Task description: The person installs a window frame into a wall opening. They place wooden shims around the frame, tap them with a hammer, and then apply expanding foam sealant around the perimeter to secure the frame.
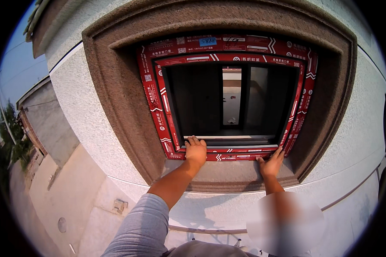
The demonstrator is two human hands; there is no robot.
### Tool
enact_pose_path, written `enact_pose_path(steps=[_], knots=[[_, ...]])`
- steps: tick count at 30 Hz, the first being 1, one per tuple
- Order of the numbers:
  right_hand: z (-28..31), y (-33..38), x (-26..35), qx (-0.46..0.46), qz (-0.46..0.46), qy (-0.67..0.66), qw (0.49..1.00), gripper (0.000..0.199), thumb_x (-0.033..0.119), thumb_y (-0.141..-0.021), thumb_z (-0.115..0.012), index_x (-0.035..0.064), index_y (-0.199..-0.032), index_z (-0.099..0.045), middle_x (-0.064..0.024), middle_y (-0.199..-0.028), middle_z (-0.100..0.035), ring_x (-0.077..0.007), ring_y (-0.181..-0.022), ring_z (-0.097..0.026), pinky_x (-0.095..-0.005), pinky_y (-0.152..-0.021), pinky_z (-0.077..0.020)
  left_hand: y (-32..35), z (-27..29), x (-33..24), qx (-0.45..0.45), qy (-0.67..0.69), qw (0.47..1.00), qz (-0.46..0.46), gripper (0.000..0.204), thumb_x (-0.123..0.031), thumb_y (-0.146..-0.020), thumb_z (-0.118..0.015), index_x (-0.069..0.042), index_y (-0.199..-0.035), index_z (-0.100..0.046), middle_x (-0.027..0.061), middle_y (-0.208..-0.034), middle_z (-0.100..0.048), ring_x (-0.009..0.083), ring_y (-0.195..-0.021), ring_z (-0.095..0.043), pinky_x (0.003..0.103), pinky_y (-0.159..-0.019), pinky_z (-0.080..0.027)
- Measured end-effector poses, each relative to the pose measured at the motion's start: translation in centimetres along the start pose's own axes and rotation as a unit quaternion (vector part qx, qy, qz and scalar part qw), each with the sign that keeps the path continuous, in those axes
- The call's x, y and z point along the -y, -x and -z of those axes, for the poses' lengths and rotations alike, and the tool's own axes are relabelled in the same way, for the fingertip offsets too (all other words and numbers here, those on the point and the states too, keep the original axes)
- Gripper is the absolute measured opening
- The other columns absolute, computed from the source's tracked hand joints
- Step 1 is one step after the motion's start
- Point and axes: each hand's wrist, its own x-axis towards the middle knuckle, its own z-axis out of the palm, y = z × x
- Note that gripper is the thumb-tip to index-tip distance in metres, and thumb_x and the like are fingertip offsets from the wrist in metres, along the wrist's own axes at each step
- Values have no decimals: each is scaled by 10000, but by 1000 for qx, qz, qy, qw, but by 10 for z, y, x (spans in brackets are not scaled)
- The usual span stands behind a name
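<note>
Well, white wall (88, 103) at left, then the brown surround (116, 100) with the red-wrapped frame (240, 157) standing inside, above the sill (227, 171). The left hand (196, 150) lies over the frame's bottom edge near its lower-left corner (whether it grips, I can't tell). The right hand (271, 165) touches near the lower-right corner, thumb spread wide from the fingers.
</note>
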Motion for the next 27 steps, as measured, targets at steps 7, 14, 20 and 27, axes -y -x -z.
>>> enact_pose_path(steps=[7,14,20,27], knots=[[0,0,-2,28,1,14,1000,1355,403,-744,-988,-49,-1714,-157,-402,-1714,-234,-548,-1594,-259,-529,-1331,-261,2,13,4,34,-3,999,-22,738,-392,-886,-869,64,-1369,-549,402,-1634,-431,558,-1528,-423,646,-1236,-372],[-10,-1,-7,8,15,15,1000,1348,393,-751,-988,-48,-1713,-152,-396,-1710,-245,-548,-1585,-269,-540,-1326,-267,3,13,4,25,12,999,-19,572,-255,-940,-777,67,-1357,-555,408,-1620,-442,559,-1531,-419,638,-1251,-352],[3,-1,-14,-7,14,16,1000,1320,351,-754,-990,-51,-1706,-168,-405,-1697,-262,-555,-1568,-294,-556,-1312,-285,-4,6,-12,13,0,1000,-22,530,-225,-954,-744,60,-1359,-554,392,-1634,-435,550,-1535,-421,622,-1260,-352],[-11,3,-1,24,-3,-12,1000,1297,375,-768,-973,-44,-1708,-184,-402,-1714,-224,-552,-1588,-266,-538,-1323,-278,8,20,1,42,24,999,24,800,-373,-838,-915,28,-1399,-509,346,-1666,-409,491,-1581,-373,579,-1305,-308]])
